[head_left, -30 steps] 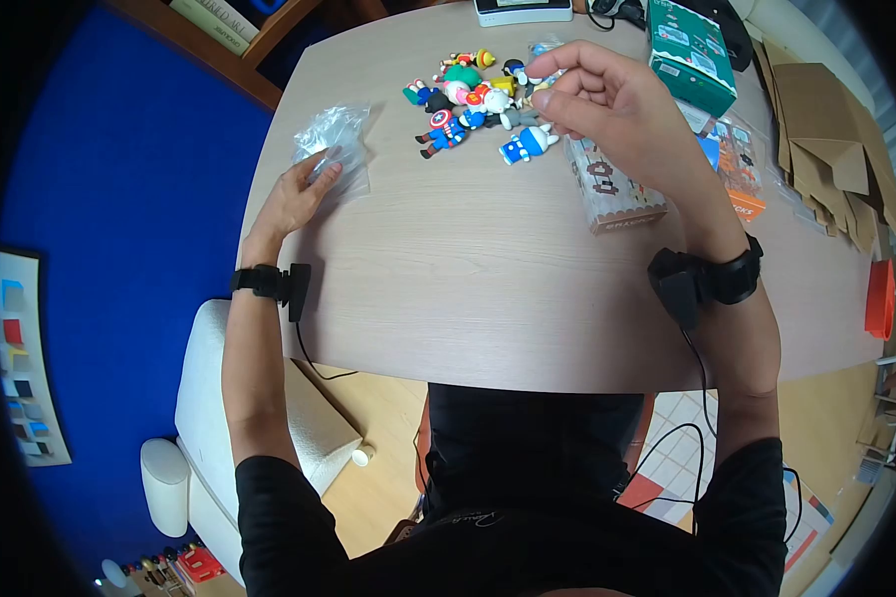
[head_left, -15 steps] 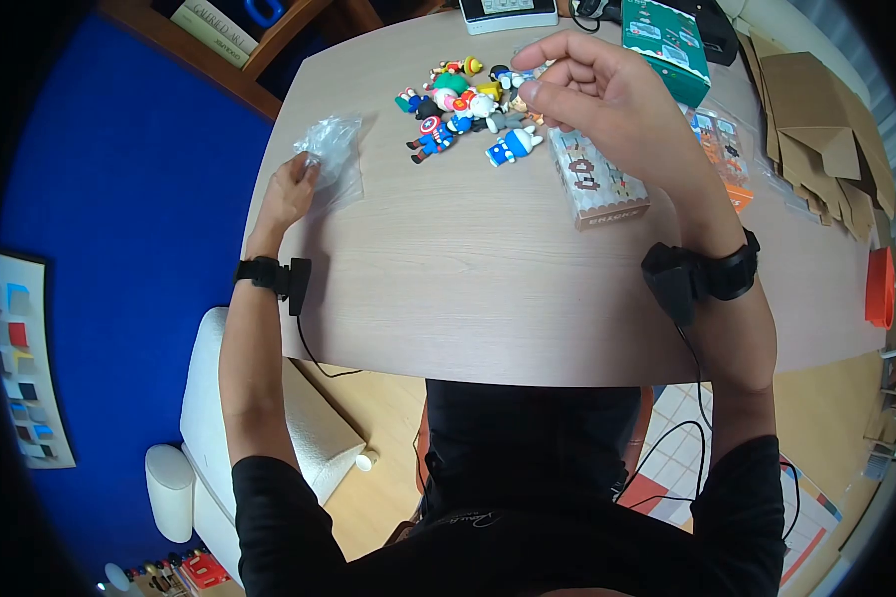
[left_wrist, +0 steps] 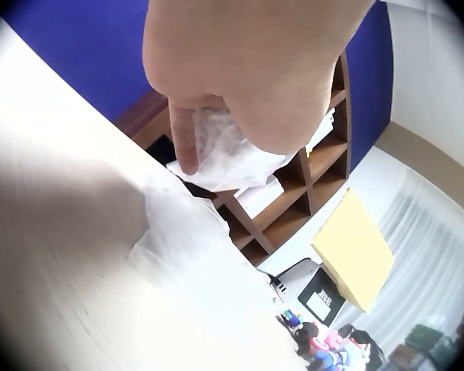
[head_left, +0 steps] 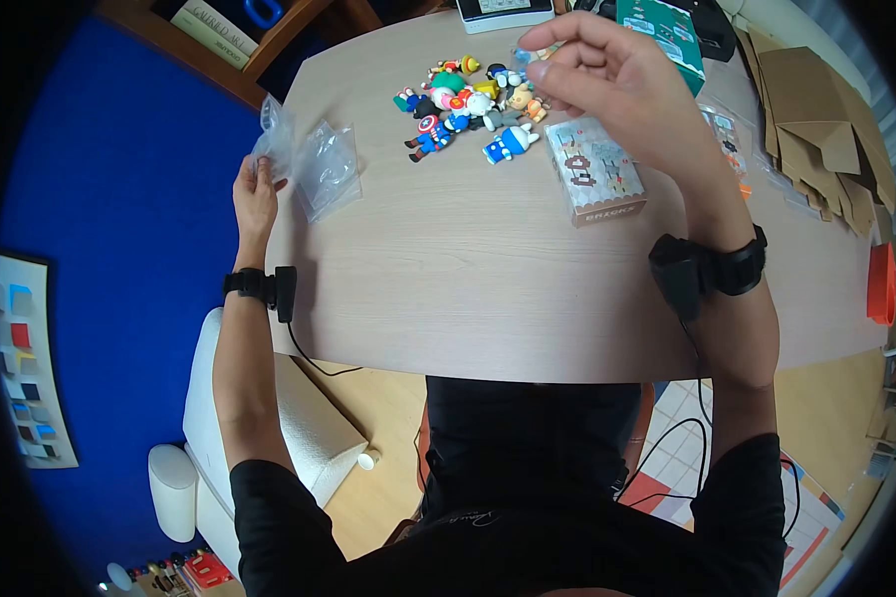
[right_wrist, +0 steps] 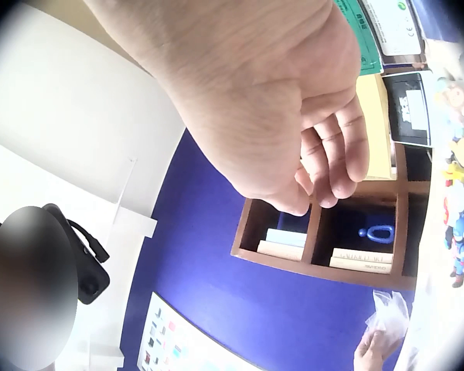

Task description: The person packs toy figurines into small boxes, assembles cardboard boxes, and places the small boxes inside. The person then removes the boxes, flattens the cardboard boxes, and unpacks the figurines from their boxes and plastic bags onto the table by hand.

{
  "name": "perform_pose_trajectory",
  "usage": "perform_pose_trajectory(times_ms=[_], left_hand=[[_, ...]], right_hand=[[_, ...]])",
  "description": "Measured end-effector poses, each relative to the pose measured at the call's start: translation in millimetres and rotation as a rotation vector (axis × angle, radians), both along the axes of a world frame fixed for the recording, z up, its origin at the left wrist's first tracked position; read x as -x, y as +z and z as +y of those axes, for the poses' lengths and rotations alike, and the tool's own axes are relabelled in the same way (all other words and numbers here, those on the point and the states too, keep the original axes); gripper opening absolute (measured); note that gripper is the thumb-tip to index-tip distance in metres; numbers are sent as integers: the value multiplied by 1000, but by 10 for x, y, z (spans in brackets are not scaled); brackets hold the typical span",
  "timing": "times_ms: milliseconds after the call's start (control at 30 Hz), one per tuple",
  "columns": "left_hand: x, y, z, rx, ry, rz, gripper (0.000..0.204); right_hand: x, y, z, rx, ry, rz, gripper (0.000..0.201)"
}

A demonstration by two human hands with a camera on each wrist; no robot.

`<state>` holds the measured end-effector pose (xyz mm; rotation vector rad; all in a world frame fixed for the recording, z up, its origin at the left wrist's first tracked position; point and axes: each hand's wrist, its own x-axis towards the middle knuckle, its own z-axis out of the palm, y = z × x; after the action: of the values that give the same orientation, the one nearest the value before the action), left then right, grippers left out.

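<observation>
At the table's left edge my left hand (head_left: pixel 256 204) grips a crumpled clear plastic bag (head_left: pixel 277 134), which stands up above the fingers. In the left wrist view the bag (left_wrist: pixel 228 158) bunches between thumb and fingers. A second clear plastic bag (head_left: pixel 329 169) lies flat on the table just to the right. My right hand (head_left: pixel 617 85) hovers over the right side of the table, fingers loosely bent and nothing held. Below and left of it lies a pile of small toy figures, among them a Captain America figure (head_left: pixel 431 137) and a blue-and-white rabbit figure (head_left: pixel 510 145).
A bricks box (head_left: pixel 595 174) lies on the table under the right forearm. Behind stand a green box (head_left: pixel 667 35) and a white device (head_left: pixel 505 12). Folded brown cardboard (head_left: pixel 816 119) and an orange-red container (head_left: pixel 880 284) occupy the right side. A wooden shelf (head_left: pixel 299 35) borders the far left.
My left hand has picked up one plastic bag and moved it left to the table's edge, uncovering the other bag. The right hand stays raised, shifting slightly.
</observation>
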<state>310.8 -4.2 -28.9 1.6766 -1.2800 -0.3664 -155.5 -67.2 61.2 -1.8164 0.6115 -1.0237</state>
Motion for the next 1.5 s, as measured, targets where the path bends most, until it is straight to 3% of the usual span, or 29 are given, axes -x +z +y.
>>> perform_pose_trajectory(times_ms=[133, 200, 233, 300, 333, 433, 567, 667, 733, 800, 833, 900, 1067, 1133, 1300, 1433, 1500], left_hand=[[323, 130, 89, 2, 69, -269, 36], [514, 184, 132, -351, -10, -547, 50], [564, 132, 150, -348, -13, -542, 50], [664, 56, 184, -539, -72, -808, 66], [685, 104, 157, -557, -99, -672, 76], [873, 241, 179, -674, -32, -610, 81], [822, 230, 158, -657, -58, -720, 83], [864, 274, 54, -449, -84, -903, 77], [1080, 351, -116, -142, -107, -987, 69], [1399, 511, -275, -134, -216, -848, 66], [1593, 574, -373, -127, -322, -708, 63], [1978, 600, -624, -151, -351, -656, 61], [2754, 388, -1338, -195, -424, -649, 72], [3073, 372, -1475, -475, -333, -738, 87], [3207, 222, -1775, -581, -407, -820, 85], [3148, 178, -1817, -501, -435, -703, 82], [3136, 148, -1791, -313, -371, -548, 78]], right_hand=[[85, 256, 109, -63, -28, -53, 20], [120, 310, 125, -72, -47, -109, 21], [137, 341, 137, -70, -50, -103, 21], [165, 398, 167, -96, -149, -93, 21], [194, 419, 181, -93, -150, -88, 21], [272, 457, 216, -48, -79, -210, 21], [296, 495, 224, -25, -190, -273, 22], [315, 503, 230, 21, -211, -323, 23], [298, 501, 235, 57, -213, -355, 23], [272, 502, 262, 155, -306, -442, 26], [284, 506, 263, 158, -309, -440, 26], [324, 523, 260, 170, -239, -532, 28], [386, 716, 394, -7, -213, -546, 30], [425, 741, 395, -61, -223, -563, 31], [577, 740, 306, -57, -184, -595, 33], [625, 726, 249, -34, -128, -632, 35], [631, 713, 220, -23, -125, -625, 36]])
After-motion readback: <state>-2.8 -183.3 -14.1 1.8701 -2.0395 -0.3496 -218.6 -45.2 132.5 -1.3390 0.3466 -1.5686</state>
